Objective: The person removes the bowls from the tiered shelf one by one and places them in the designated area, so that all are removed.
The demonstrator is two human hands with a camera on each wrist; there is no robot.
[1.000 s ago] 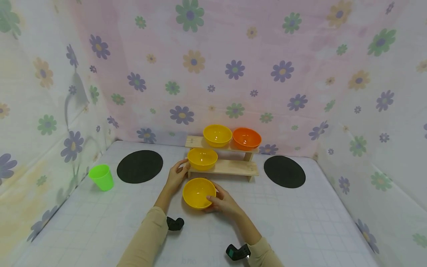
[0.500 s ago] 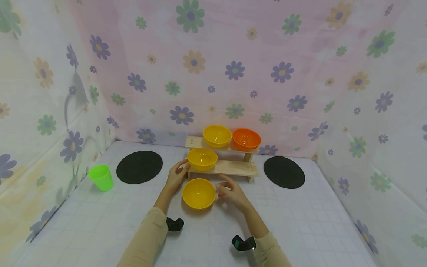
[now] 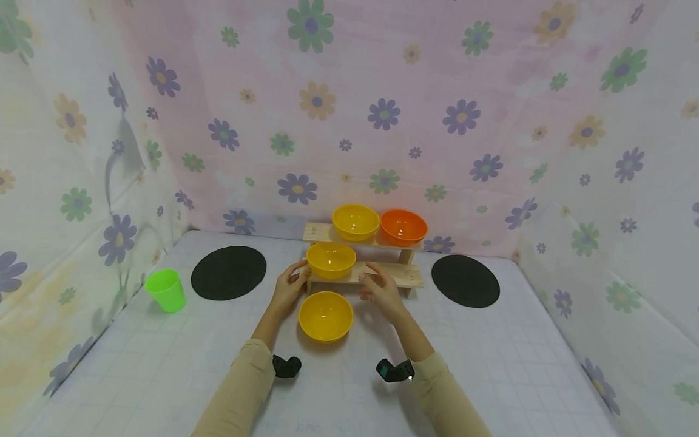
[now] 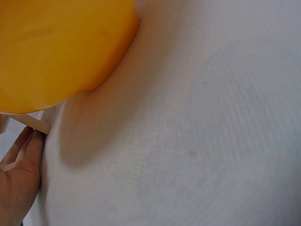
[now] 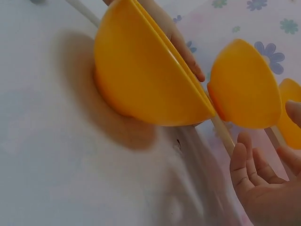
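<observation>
My left hand [image 3: 287,290] is at the left end of a two-step wooden shelf [image 3: 388,274], its fingertips right at the wood beside a yellow bowl [image 3: 330,262] on the lower step. In the left wrist view, extended fingers [image 4: 29,149] meet a wooden leg [image 4: 41,125]. Nothing is in my right hand [image 3: 384,297], which hovers in front of the lower step with loosely bent fingers, thumb apart. Between my forearms another yellow bowl [image 3: 326,317] stands upright on the table. The right wrist view shows this front bowl [image 5: 146,70] large, left of my right hand [image 5: 268,183].
On the upper step, a yellow bowl [image 3: 355,223] stands beside an orange bowl [image 3: 403,228]. Dark round mats lie left [image 3: 229,273] and right [image 3: 465,281] of the shelf. Far left is a green cup [image 3: 166,291]. A flowered cloth [image 3: 349,164] hangs behind.
My right hand has let go of the front bowl, drawn off to its right, then moved forward to the lower step. The left hand and all the bowls stay in place.
</observation>
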